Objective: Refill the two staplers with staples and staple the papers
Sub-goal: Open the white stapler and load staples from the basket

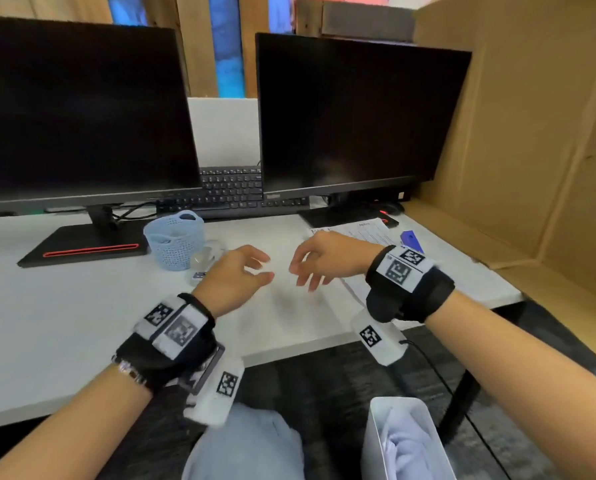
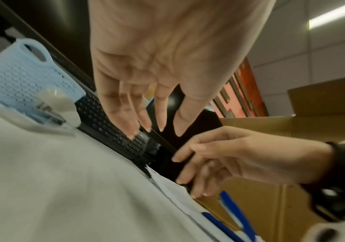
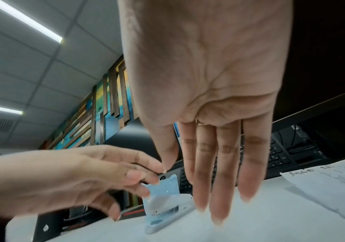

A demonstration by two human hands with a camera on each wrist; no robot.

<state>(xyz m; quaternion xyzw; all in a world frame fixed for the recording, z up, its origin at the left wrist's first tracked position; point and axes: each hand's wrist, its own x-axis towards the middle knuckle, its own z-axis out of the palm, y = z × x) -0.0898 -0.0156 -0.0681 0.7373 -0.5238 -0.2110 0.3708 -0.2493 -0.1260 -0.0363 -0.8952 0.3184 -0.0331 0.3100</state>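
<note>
- White desk [image 1: 64, 323] fills the scene, with two dark monitors [image 1: 82, 109] standing beyond the hands and cardboard panels [image 1: 532, 133] rising on the right-hand side.
- Left hand [image 1: 236, 277] hovers over the desk, fingers relaxed and a little spread, holding nothing.
- Right hand [image 1: 327, 259] hangs just across from it, fingers loose and pointing down, also empty; the two hands are near each other but apart.
- Beyond the left hand, just to its outer side, sits a pale blue basket [image 1: 173, 239].
- Tucked against the basket, close to the left hand's knuckles, lies a white stapler [image 3: 167, 211]; the right wrist view shows it lying open on the desk, though blurred.
- Printed papers [image 1: 355, 230] lie beyond the right hand, partly under it.
- Blue stapler [image 1: 411, 240] rests past the right wrist, beside the papers, well away from the left hand.
- Black keyboard [image 1: 234, 188] sits farther back, between the monitors.
- Below the right forearm, off the desk edge, stands a white bin [image 1: 372, 445].
</note>
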